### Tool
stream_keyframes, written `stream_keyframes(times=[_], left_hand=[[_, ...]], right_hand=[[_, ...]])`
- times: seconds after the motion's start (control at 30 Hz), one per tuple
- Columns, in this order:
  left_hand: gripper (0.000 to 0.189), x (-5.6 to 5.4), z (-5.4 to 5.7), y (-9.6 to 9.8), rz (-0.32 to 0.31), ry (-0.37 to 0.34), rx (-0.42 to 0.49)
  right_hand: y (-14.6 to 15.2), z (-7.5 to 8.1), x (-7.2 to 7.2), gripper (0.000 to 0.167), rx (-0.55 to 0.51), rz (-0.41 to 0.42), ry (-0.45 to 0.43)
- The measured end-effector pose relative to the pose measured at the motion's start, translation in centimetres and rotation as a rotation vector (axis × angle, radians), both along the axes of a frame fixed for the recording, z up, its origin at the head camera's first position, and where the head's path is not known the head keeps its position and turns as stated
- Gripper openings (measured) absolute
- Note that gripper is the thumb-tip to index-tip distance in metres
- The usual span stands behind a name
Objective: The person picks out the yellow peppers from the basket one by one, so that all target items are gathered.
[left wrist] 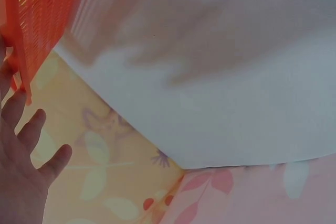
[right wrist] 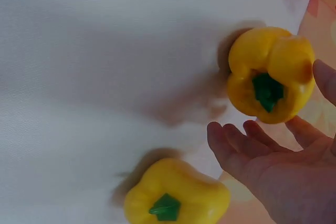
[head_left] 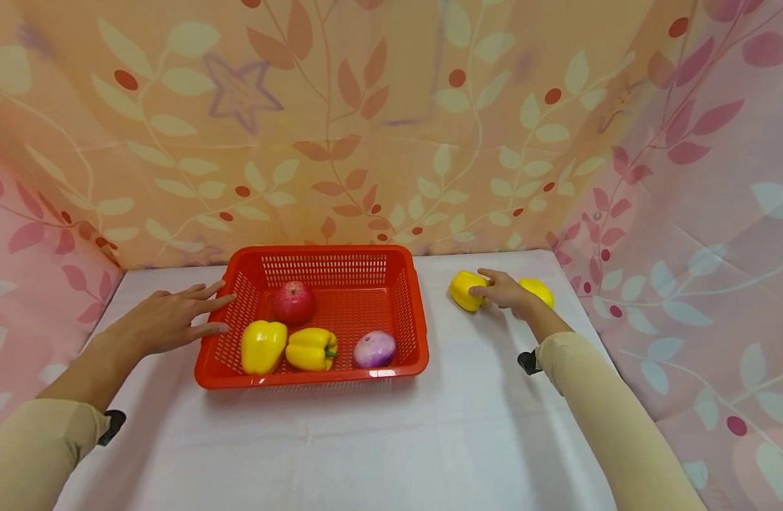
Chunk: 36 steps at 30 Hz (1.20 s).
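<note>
My left hand is at the left side of a red plastic basket, fingers spread and nearly straight over its rim. Inside the basket lie a pomegranate, two yellow bell peppers, one at the left and one beside it, and a purple onion-like vegetable. On the right, my right hand reaches to another yellow bell pepper on the table. Its thumb and index finger are at the pepper's side, the other fingers loosely extended. A further yellow bell pepper lies by that hand, partly hidden in the head view.
A white cloth covers the table. Floral curtains stand behind it and along both sides, close to the peppers on the right. The basket's raised rim surrounds its contents.
</note>
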<state>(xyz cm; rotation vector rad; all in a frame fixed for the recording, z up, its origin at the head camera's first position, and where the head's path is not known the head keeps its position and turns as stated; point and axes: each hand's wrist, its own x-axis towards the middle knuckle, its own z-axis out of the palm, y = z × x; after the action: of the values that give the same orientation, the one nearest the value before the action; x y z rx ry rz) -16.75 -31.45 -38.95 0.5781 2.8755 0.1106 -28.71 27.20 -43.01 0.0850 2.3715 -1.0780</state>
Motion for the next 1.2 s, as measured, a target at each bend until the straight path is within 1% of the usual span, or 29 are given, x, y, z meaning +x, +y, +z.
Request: stream_keyframes(times=[0.13,0.27,0.4,0.47,0.63,0.77,0.87,1.03,1.2], left_hand=[[0.072,0.0,-0.1,-0.1,-0.016,0.012,-0.006],[0.071,0.1,-0.1,-0.1,-0.015,0.014,0.000],[0.072,0.1,-0.1,-0.2,-0.003,0.006,0.004],[0.072,0.1,-0.1,-0.2,0.002,0.001,0.011],[0.071,0.1,0.0,-0.1,0.006,-0.004,0.027],[0.070,0.2,0.0,-0.1,0.007,0.002,0.028],[0.070,0.1,0.0,-0.1,0.008,0.007,0.021],[0.072,0.1,0.0,-0.2,0.003,0.010,0.004],[0.071,0.1,-0.1,-0.1,-0.001,0.011,0.000]], right_hand=[[-0.6,1.2,-0.1,0.075,0.021,0.011,0.054],[-1.8,3.0,-0.1,0.076,0.037,0.034,0.117],[-3.3,4.7,-0.3,0.076,-0.005,0.055,0.164],[-4.3,5.4,-0.2,0.075,-0.033,0.079,0.187],[-7.1,6.9,0.4,0.074,-0.122,0.142,0.205],[-9.5,7.4,1.0,0.075,-0.216,0.195,0.184],[-11.4,7.5,1.4,0.077,-0.263,0.257,0.159],[-14.4,7.9,2.1,0.084,-0.244,0.370,0.135],[-16.8,7.6,2.6,0.088,-0.214,0.433,0.091]])
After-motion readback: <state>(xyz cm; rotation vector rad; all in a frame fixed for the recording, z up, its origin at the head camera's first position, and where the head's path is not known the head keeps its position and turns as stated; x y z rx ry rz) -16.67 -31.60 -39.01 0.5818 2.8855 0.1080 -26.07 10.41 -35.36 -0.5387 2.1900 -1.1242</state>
